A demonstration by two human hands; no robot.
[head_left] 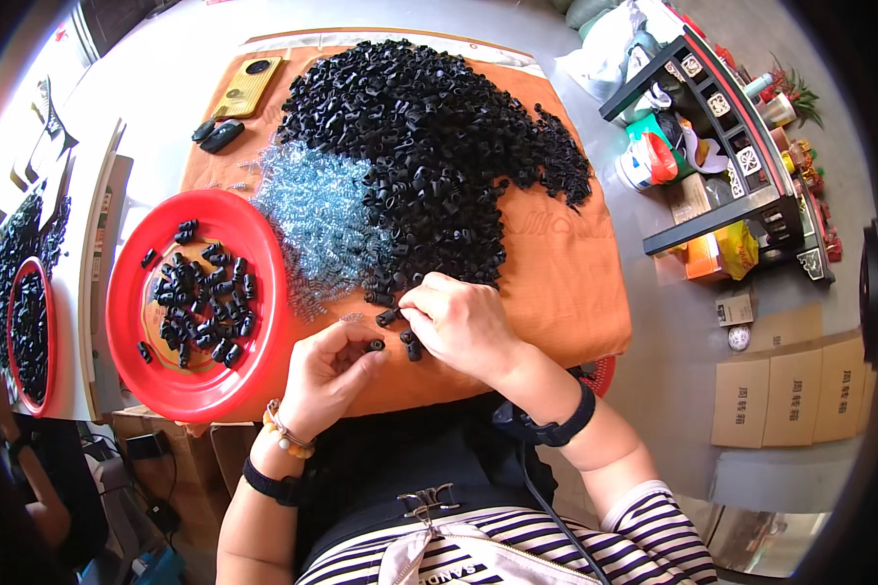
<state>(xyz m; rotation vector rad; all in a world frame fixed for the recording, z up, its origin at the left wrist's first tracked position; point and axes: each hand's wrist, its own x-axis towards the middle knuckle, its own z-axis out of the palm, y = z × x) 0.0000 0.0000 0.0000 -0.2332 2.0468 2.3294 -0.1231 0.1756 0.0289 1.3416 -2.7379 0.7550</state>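
Note:
Near the front edge of an orange cloth-covered table [566, 283], my left hand [322, 380] pinches a small black plastic cap-like piece [377, 345] between thumb and forefinger. Just right of it, my right hand [463, 327] has its fingers closed on another black plastic piece [388, 318] at the edge of the heap. More loose black pieces [413, 346] lie under the right fingers. A large heap of black plastic parts [429, 127] covers the table beyond both hands. Beside it spreads a pile of small, clear-bluish metal springs [317, 210].
At left, a red round tray [132, 322] holds several black assembled-looking pieces. A yellow phone-like object [249, 88] and a black key-fob-like object [222, 136] lie at the back left. Another table with a red basin [52, 370] stands far left. Cardboard boxes [790, 395] and a dark-framed shelf [722, 219] are at right.

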